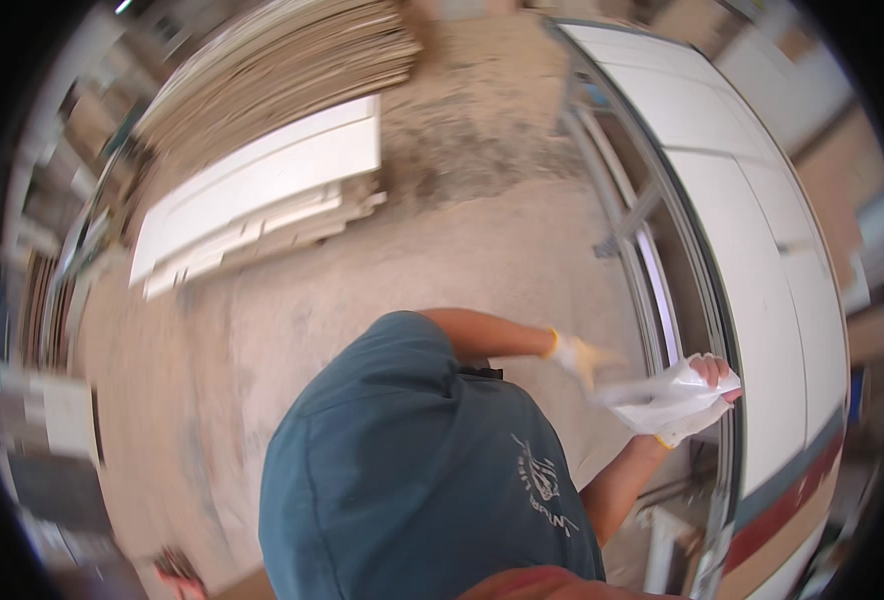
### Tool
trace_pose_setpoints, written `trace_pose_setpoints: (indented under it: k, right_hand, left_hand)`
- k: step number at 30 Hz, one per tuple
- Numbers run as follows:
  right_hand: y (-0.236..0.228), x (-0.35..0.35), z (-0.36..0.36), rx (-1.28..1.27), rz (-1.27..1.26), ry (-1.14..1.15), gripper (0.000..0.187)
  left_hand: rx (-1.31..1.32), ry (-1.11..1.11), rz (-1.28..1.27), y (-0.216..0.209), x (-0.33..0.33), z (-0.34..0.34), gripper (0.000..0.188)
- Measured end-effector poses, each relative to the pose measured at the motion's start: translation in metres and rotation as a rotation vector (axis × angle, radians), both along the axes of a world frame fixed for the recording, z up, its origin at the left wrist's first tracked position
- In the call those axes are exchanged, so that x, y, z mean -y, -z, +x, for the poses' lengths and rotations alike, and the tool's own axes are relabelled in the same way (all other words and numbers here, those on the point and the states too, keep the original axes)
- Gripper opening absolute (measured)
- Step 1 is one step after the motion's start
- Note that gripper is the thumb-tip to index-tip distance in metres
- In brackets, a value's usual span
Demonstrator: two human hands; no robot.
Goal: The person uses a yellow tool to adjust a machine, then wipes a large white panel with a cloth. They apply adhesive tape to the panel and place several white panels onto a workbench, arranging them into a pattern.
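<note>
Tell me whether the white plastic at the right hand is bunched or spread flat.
Bunched: the white plastic shows creases and shiny folds at the right hand. Its end toward the left hand is blurred.

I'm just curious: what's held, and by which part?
The right hand grips white film by its right end; the left hand is too blurred to tell.

The worn, dark-smudged floor (492,260) carries a stack of brown boards (292,75), a neighbouring stack topped with a white panel (272,185), and a metal-framed bench (703,250), its top covered by what look, through the blur, like large white sheets (752,230).
</note>
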State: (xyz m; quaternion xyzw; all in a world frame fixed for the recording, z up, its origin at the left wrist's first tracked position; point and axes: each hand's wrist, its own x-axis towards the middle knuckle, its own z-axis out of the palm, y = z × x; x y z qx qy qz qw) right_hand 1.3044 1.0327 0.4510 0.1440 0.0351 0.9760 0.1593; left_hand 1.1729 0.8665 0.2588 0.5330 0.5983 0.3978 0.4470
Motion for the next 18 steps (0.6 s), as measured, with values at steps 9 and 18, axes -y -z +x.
trace_pose_setpoints:
  k: [9, 18]
  right_hand:
    - [0.077, 0.03, -0.168, 0.497, 2.608, 0.496, 0.028]
    - [0.061, 0.045, -0.265, -0.035, 2.739, 0.345, 0.067]
  left_hand:
    - [1.802, -0.432, 0.387, -0.032, -0.031, -0.059, 0.044]
    - [0.565, -0.971, 0.241, -0.007, -0.013, -0.261, 0.02]
